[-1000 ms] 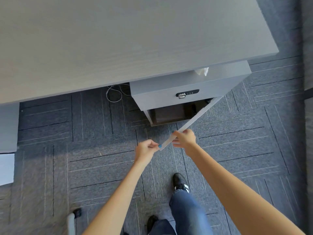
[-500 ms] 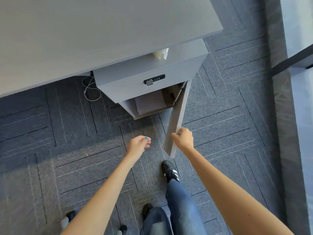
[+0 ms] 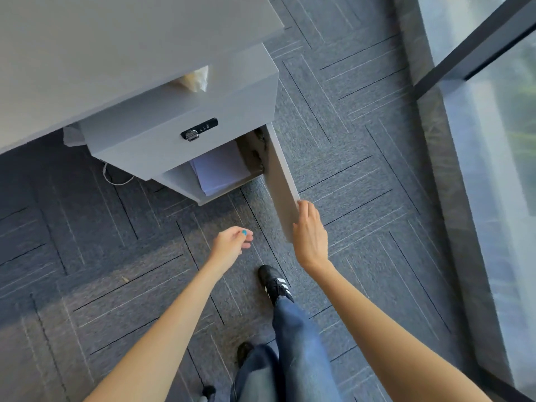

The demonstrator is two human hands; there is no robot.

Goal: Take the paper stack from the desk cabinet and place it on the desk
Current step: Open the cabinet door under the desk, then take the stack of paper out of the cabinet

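A grey desk cabinet (image 3: 162, 137) stands under the grey desk (image 3: 101, 47). Its lower door (image 3: 282, 184) is swung wide open toward me. Inside the open compartment lies a white paper stack (image 3: 220, 169), its front edge near the opening. My right hand (image 3: 309, 233) rests flat against the door's free edge, fingers extended. My left hand (image 3: 232, 245) hovers empty over the carpet in front of the cabinet, fingers loosely curled, below and left of the paper stack.
A combination lock (image 3: 199, 129) sits on the cabinet's upper drawer. A crumpled tissue (image 3: 195, 78) lies on the cabinet top. A white cable (image 3: 114, 177) trails on the carpet at left. A glass wall with a dark frame (image 3: 475, 44) runs along the right. My shoe (image 3: 274, 282) is near the door.
The door has swung further open to the right, pushed by my right hand. My left hand let go of the door earlier and hangs free. The paper stack is now exposed.
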